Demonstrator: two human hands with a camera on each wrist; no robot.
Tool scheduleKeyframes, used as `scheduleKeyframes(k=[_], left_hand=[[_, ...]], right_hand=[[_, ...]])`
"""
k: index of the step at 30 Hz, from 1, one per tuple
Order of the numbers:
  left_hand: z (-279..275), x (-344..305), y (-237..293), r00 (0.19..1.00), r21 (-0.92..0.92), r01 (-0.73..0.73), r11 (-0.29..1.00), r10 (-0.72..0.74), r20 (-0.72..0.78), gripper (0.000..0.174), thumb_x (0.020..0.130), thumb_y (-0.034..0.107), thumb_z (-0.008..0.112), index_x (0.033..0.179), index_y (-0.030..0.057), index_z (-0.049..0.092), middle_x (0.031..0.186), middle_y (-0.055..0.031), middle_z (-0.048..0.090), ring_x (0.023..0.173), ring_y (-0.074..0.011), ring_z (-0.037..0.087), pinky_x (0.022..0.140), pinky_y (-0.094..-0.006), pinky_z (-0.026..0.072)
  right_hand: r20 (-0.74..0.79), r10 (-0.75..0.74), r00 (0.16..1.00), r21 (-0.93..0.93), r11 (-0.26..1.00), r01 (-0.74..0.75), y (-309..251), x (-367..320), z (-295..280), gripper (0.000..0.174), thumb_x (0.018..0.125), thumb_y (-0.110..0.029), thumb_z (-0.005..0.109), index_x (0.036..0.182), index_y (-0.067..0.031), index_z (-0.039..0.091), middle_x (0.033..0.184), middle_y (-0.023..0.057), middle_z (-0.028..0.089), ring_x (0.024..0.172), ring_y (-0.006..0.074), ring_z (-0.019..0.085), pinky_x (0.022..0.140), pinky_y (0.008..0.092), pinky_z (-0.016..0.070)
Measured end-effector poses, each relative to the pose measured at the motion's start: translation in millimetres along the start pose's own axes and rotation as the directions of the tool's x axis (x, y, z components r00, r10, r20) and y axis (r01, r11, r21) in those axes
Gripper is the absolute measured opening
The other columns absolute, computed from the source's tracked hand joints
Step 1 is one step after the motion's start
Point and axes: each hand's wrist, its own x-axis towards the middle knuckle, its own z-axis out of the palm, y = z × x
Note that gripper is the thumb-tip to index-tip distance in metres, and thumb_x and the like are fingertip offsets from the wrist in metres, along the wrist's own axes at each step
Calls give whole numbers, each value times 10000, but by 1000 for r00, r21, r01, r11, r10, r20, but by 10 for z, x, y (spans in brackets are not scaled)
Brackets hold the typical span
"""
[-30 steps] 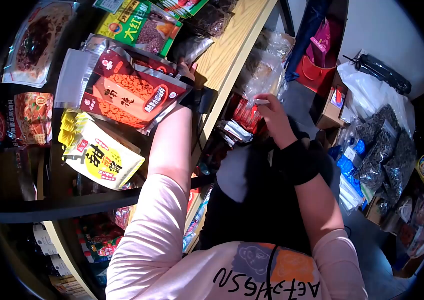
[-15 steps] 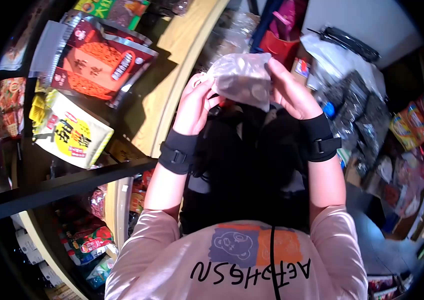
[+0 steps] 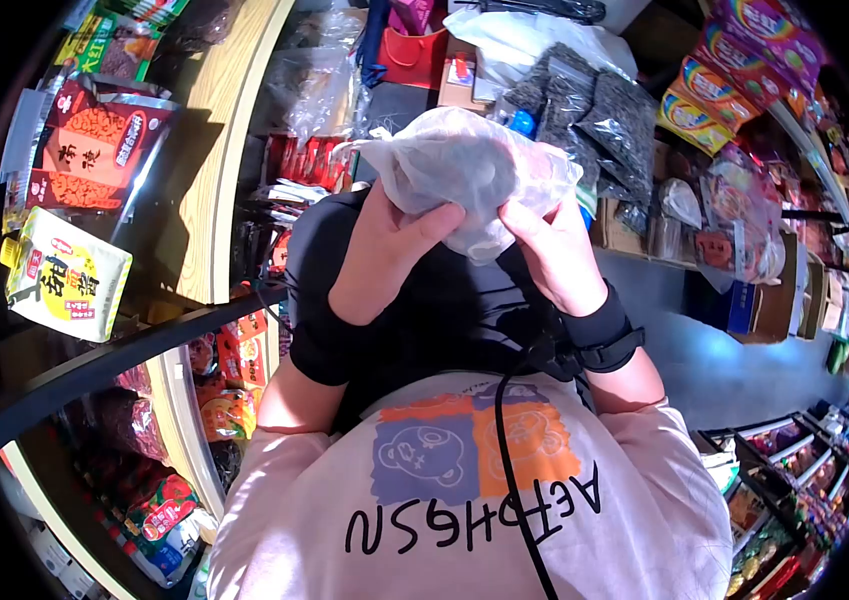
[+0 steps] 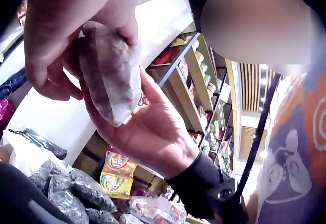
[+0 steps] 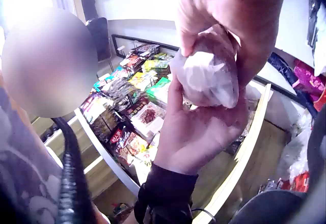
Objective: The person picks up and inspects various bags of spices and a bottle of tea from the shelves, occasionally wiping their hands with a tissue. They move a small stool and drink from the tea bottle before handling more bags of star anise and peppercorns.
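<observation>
Item, one translucent white bag (image 3: pixel 464 160): soft, creased, its contents showing as darker, rounded shapes; a gathered, string-like end at its left side. Location: held up in front of the lap, clear of the wooden shelf (image 3: pixel 209 200).

Item, left hand (image 3: pixel 384 255): closed round the bag's left part, thumb on the near face, a black wristband (image 3: pixel 329 345) behind.

Item, right hand (image 3: pixel 556 255): gripped the bag's right part, thumb likewise on the near face; the two thumbs lay near each other, apart.

Surroundings, left: one red pouch (image 3: pixel 94 145) with a picture of orange pieces, above one white-and-yellow pouch (image 3: pixel 69 275) with a yellow cap.

Surroundings, beyond the hands: red packets (image 3: pixel 309 160) beside the shelf; farther right, clear bags of dark contents (image 3: pixel 609 125), near a red carrier bag (image 3: pixel 412 58).
</observation>
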Motion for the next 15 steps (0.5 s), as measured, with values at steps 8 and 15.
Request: scheduleKeyframes(k=[8,15], left_hand=[[208,-10,-13,996,197,19,980,-34,78,448,811,130,696,1194,0,502,1068,-49,603,974,-113,571,870,-264,454],[419,-9,-326,963,134,46,990,-80,257,712,777,154,753,1335,17,333,1240,-71,491,1126,-127,479,960,-300,405]], right_hand=[[187,52,981,-262,965,-1,-417,-259,-524,538,844,-223,671,1300,-64,433,1208,34,509,1140,130,476,977,302,384],[183,-44,982,-567,811,142,-625,-537,-579,597,771,-174,749,1273,-12,470,1178,74,554,1084,164,527,945,310,414]])
